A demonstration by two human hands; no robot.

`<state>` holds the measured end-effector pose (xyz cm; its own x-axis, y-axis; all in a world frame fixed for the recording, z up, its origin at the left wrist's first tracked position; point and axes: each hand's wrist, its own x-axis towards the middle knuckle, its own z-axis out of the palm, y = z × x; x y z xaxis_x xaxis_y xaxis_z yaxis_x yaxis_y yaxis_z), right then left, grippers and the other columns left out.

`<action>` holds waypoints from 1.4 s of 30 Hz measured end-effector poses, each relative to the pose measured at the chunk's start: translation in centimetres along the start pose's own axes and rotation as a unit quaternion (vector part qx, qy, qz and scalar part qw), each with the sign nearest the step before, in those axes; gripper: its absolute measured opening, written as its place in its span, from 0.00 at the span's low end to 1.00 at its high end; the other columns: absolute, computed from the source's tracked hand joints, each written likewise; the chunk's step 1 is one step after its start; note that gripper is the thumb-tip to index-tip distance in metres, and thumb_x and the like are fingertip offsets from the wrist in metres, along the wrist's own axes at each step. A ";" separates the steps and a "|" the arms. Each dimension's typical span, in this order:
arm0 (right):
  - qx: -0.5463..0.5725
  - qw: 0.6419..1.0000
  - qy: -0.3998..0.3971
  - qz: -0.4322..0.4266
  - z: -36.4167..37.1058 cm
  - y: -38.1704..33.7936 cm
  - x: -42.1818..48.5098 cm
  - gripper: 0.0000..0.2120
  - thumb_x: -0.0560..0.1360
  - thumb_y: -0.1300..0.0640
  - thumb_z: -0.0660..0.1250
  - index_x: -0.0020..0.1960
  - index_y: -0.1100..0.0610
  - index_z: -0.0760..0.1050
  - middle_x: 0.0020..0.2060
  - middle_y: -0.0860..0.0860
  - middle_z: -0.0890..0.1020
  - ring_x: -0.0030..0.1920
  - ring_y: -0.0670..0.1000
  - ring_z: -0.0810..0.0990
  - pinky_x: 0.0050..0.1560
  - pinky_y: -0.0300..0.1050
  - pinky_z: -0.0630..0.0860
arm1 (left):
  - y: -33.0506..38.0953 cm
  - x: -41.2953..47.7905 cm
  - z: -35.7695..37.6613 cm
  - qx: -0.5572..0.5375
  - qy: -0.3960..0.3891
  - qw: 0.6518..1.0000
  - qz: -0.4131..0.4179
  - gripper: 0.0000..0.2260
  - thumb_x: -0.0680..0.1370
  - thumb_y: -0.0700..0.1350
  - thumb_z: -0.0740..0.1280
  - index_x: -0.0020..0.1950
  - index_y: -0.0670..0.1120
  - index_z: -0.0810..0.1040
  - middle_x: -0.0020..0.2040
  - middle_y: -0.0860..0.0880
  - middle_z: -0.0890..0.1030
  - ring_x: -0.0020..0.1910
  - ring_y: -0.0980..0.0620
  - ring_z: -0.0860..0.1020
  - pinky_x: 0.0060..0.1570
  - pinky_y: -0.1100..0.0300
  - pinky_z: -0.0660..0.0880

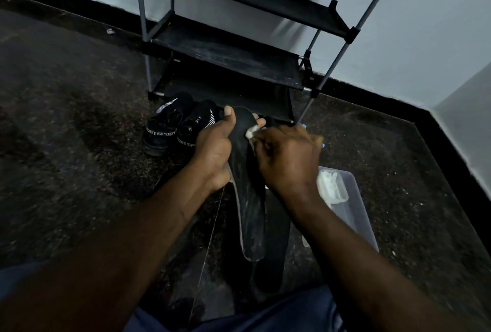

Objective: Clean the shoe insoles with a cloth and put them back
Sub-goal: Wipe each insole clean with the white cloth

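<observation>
My left hand (212, 151) grips a long black insole (249, 214) near its toe end, thumb on top, holding it lengthwise in front of me. My right hand (288, 157) pinches a small white cloth (251, 132) and presses it against the insole's upper part. A second black insole (276, 238) lies underneath on the floor, partly hidden. Two black sport shoes (170, 124) stand side by side on the floor just left of my left hand.
A black shoe rack (225, 66) with metal poles stands against the wall straight ahead. A clear plastic box (353, 209) holding white wipes sits on the floor at my right. Dark speckled floor stretches to the left. My blue trousers (265, 313) fill the bottom edge.
</observation>
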<state>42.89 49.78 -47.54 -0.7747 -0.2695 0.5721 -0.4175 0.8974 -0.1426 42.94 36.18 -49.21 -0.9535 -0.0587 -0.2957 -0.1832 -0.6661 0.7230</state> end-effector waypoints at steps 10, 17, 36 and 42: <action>0.044 0.997 -0.037 -0.054 0.8 -2.2 -1.9 0.04 0.72 0.50 0.69 0.43 0.48 0.83 0.38 0.45 0.83 0.43 0.53 0.77 0.45 0.49 0.61 | 0.3 -0.2 -0.4 -0.012 0.010 1.000 0.006 0.27 0.86 0.59 0.55 0.67 0.38 0.77 0.63 0.41 0.84 0.62 0.44 0.83 0.56 0.52 0.82; 0.027 0.998 0.018 0.044 0.0 -1.2 1.3 0.05 0.73 0.49 0.70 0.46 0.49 0.83 0.40 0.47 0.84 0.46 0.56 0.79 0.47 0.50 0.63 | 0.9 -0.9 1.0 0.001 0.027 0.999 0.018 0.23 0.85 0.58 0.59 0.54 0.41 0.84 0.51 0.43 0.88 0.49 0.46 0.87 0.48 0.52 0.85; 0.026 0.997 -0.025 -0.063 0.7 -2.3 -0.2 0.07 0.72 0.48 0.68 0.43 0.49 0.83 0.38 0.47 0.84 0.42 0.54 0.78 0.44 0.50 0.66 | 0.6 -0.6 0.0 0.020 0.016 1.000 0.004 0.26 0.85 0.60 0.58 0.65 0.39 0.81 0.59 0.42 0.86 0.59 0.46 0.85 0.53 0.54 0.82; 0.035 0.998 0.016 0.045 0.4 -1.7 1.8 0.07 0.72 0.48 0.68 0.44 0.50 0.82 0.39 0.49 0.84 0.44 0.58 0.79 0.44 0.50 0.67 | 0.4 -0.6 0.6 0.007 0.023 1.000 0.008 0.20 0.85 0.57 0.61 0.60 0.41 0.83 0.50 0.44 0.88 0.49 0.48 0.87 0.44 0.54 0.84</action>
<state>42.04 47.67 -46.59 -0.7949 -0.1769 0.5804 -0.3800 0.8908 -0.2490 43.35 36.38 -48.39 -0.9444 -0.1028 -0.3125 -0.1722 -0.6547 0.7360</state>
